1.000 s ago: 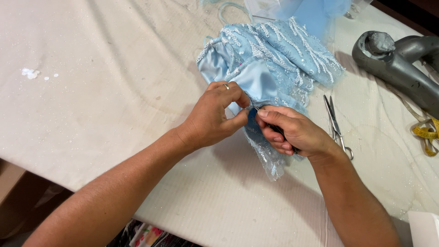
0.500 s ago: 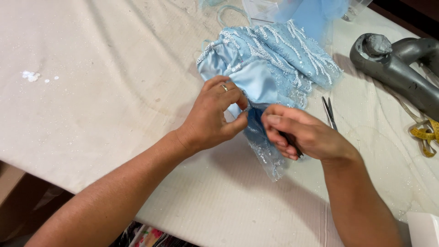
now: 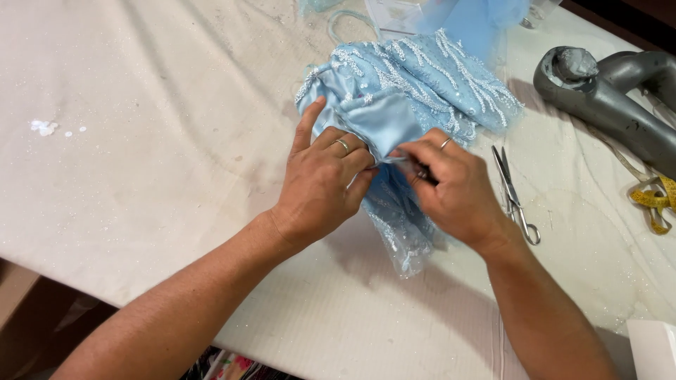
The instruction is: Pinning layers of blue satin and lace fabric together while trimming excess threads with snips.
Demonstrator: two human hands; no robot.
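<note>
Fabric (image 3: 415, 91), pale blue and stitched with white beads and sequins, lay bunched at the far middle of the desk (image 3: 141, 176). The left hand (image 3: 325, 184) pressed down on its smooth satin part, fingers (image 3: 310, 123) closed on a fold, a ring on one of them. The right hand (image 3: 451, 183) met it from the other side, its fingers pinched narrow on the same fold together with a thin dark tool (image 3: 422, 174), too hidden to tell what kind. Just beside the right hand lay a pair of metal scissors (image 3: 514, 197), blades pointing away. Farther right sat a grey curved machine arm (image 3: 605, 98), and near it a yellow tape measure (image 3: 653, 200) in loops. A white box corner (image 3: 651, 348) showed at the near right edge. Small white scraps (image 3: 46, 127) lay well apart on the left of the off-white cloth covering the desk.
</note>
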